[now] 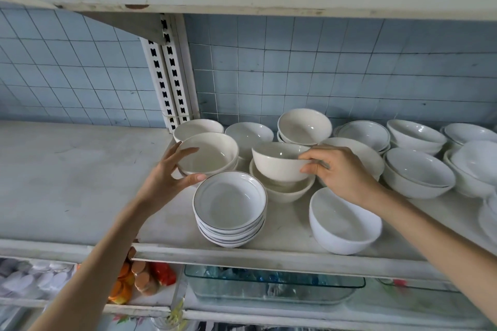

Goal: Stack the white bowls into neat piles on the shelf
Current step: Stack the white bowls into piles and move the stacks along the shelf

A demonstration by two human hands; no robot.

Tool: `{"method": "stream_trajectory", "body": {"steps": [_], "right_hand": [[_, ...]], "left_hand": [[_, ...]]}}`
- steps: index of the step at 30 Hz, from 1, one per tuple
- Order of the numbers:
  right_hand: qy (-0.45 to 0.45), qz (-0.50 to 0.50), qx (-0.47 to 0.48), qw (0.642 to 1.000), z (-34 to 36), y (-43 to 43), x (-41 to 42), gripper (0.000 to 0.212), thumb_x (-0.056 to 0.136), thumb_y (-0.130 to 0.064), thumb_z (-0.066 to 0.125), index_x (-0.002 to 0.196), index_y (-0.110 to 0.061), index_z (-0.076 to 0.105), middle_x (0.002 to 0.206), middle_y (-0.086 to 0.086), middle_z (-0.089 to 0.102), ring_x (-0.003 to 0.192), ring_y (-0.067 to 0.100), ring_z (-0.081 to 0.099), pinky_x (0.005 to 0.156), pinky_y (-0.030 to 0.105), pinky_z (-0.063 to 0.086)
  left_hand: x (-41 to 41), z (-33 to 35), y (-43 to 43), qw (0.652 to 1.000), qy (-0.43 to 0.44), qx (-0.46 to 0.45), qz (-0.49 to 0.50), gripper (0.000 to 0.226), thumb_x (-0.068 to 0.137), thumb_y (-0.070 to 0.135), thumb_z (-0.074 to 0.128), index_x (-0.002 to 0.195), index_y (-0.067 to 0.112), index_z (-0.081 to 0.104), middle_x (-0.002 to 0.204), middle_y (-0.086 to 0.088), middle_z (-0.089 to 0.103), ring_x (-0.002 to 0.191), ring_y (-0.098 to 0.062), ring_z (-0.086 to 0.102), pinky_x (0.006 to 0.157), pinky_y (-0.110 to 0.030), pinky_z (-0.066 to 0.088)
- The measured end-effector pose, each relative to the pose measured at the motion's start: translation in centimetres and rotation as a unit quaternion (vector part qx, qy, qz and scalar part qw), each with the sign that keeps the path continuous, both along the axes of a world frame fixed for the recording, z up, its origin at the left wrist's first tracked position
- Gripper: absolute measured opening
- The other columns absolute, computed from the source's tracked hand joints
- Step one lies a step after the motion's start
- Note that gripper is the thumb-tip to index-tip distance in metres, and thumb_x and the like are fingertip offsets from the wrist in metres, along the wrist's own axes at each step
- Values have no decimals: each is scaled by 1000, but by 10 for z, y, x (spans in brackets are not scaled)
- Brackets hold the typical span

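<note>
Two hands reach over the shelf (80,183). Just behind the dark-rimmed pile (230,204) of about five bowls, the left hand (172,172) curls round the left cream bowl (208,154), topmost of two. Behind and right of that pile, the right hand (338,169) pinches the right cream bowl (279,162) above two nested bowls (285,191). One plain white bowl (344,223) stands right of the pile

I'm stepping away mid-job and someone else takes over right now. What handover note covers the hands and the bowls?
Left hand grips the left cream bowl, which tops a short pile.
Right hand holds the tilted cream bowl over the cream pile; it is not sitting level yet.
Done: rimmed stack at the shelf front.
Left: lone white bowl and the uneven right-side piles.
</note>
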State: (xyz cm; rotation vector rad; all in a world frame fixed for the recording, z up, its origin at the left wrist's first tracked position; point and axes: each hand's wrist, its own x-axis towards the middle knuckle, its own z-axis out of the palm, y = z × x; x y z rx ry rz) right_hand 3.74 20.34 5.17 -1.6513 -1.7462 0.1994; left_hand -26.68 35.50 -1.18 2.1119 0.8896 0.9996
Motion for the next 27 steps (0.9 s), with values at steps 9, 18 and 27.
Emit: {"method": "stream_trajectory", "body": {"steps": [9,18,27], "right_hand": [[-105,18,-13,994,-11,-5,0,10,83,-12,67,88,-21,71,80,-28,54,85,-9,40,66,24,34],[-114,33,-53,992,-17,-8,5,10,84,-14,66,85,-22,71,83,-17,66,87,5,53,71,27,43],[-93,75,-64,991,-19,-8,10,5,82,-21,70,86,-23,73,71,-36,56,79,-8,48,69,25,41]], "left_hand": [[-10,4,-3,1000,22,-1,-3,36,65,34,72,86,62,62,116,46,48,105,19,50,99,-8,37],[-8,6,-6,1000,9,-5,-4,25,63,34,73,79,52,66,111,40,54,101,14,56,94,-8,42],[-7,5,-6,1000,-12,-24,12,14,60,35,73,70,40,66,106,32,59,102,-15,62,96,-25,47]]}}
